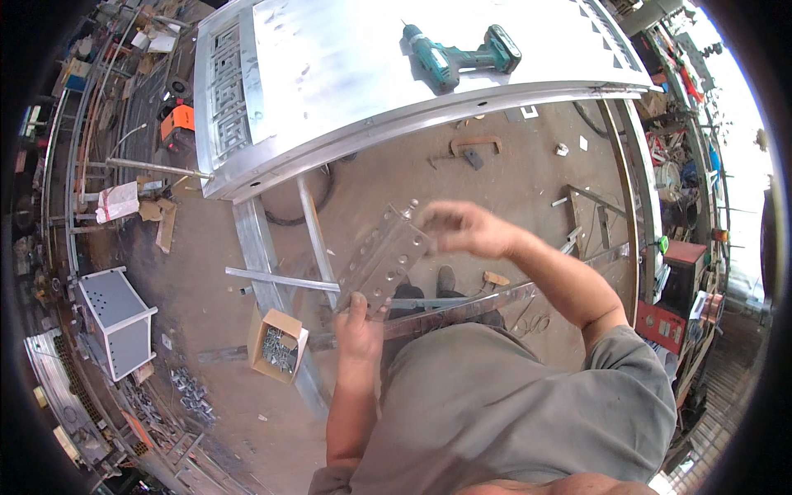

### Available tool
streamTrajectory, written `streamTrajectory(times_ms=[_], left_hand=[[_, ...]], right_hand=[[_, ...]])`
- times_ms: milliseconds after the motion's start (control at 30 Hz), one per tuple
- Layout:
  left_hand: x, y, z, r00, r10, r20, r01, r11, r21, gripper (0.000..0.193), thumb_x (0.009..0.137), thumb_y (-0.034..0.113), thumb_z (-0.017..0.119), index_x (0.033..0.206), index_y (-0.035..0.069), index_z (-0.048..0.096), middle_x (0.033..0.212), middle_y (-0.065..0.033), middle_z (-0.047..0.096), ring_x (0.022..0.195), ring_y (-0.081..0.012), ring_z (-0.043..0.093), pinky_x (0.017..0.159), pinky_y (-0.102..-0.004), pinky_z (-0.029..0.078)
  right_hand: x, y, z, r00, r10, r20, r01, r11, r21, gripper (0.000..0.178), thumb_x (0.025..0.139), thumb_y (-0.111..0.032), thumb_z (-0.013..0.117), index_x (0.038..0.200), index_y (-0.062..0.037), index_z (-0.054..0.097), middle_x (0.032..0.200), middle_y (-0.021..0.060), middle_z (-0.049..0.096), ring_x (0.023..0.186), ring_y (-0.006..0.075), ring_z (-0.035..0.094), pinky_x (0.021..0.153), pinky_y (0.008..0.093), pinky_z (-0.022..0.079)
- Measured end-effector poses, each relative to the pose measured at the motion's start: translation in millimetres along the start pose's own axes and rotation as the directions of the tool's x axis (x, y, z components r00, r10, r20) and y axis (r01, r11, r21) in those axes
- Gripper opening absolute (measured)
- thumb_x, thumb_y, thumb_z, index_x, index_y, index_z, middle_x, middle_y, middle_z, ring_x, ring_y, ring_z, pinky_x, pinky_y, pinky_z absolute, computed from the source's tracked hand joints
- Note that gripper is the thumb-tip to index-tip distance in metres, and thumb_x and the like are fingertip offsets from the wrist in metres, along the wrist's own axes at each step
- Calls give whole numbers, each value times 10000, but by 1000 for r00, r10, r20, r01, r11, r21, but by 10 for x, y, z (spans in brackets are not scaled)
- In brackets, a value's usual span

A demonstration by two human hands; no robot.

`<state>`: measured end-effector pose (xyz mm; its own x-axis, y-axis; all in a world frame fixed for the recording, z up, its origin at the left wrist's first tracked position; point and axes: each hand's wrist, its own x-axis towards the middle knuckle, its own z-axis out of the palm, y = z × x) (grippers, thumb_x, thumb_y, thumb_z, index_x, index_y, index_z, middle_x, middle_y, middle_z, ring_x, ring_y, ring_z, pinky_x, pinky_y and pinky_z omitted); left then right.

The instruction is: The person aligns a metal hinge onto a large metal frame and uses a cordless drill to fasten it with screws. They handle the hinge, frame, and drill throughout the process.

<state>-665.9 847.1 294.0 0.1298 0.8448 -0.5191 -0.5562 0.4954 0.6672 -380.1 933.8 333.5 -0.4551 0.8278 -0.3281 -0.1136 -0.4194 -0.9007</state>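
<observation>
Fingers of the left hand (359,334), at the centre of the frame, are closed on the lower end of a perforated metal bracket (381,262), the thumb laid over its near face. Blurred and curled, the fingers of the right hand (470,231) are at the bracket's upper right edge; whether they pinch something, press on the metal or are just clear of it, I cannot tell. Small shiny pieces (412,204) show beside them at that end, too smeared to identify.

Held aslant above the floor, the bracket has rows of round holes along it. The step in hand looks like work on the held piece: left hand as the clamp, right hand busy at the far end. Any next move there would call for a firm left grip, the bracket kept still and the right fingertips settled on one spot.

Lower left of centre, an open cardboard box (285,321) contains loose screws (279,353). At the top of the frame, a teal cordless drill (445,62) lies on a white panel (330,54), well apart from both hands.
</observation>
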Motion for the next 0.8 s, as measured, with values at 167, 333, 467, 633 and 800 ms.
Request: streamTrajectory(times_ms=[167,333,467,633,800], left_hand=[[138,99,-113,999,46,-6,-46,973,-225,475,1006,396,677,1330,58,595,1210,-44,686,1029,-199,650,818,-349,533],[366,334,-90,985,108,-132,-145,940,-310,406,1034,381,632,1348,127,592,1180,-29,705,1024,-201,675,822,-346,551],[552,609,-118,981,164,-105,-191,910,-367,376,1053,395,589,1319,129,595,1158,-77,710,1051,-227,696,852,-375,589],[573,879,-116,964,217,-154,-262,881,-394,356,1063,387,567,1258,91,598,1158,-110,709,1086,-262,704,879,-402,614],[581,1016,11,967,193,-165,-253,801,-543,399,1082,433,500,1301,115,604,1202,-115,700,1235,-322,634,1108,-504,480]], right_hand=[[395,-185,-461,979,-119,-166,47,923,-383,279,969,-71,644,1245,-29,651,1116,70,712,1052,176,679,882,339,579],[975,-498,-1487,713,-636,-293,-335,57,-940,503,920,-50,688,1408,-95,574,1358,163,633,1234,305,629,1027,424,544],[1379,-551,-2423,824,-507,-254,-408,-219,-887,827,857,56,612,1595,-205,345,1470,170,543,1366,347,519,1159,483,440],[1609,-510,-2676,870,-447,-207,-332,-222,-917,780,891,24,650,1582,-213,379,1252,151,667,1185,344,630,1067,503,476],[1245,-712,-2139,719,-695,-14,-291,-282,-914,632,887,-15,619,1488,-191,529,1130,114,704,1072,304,667,986,450,473]])
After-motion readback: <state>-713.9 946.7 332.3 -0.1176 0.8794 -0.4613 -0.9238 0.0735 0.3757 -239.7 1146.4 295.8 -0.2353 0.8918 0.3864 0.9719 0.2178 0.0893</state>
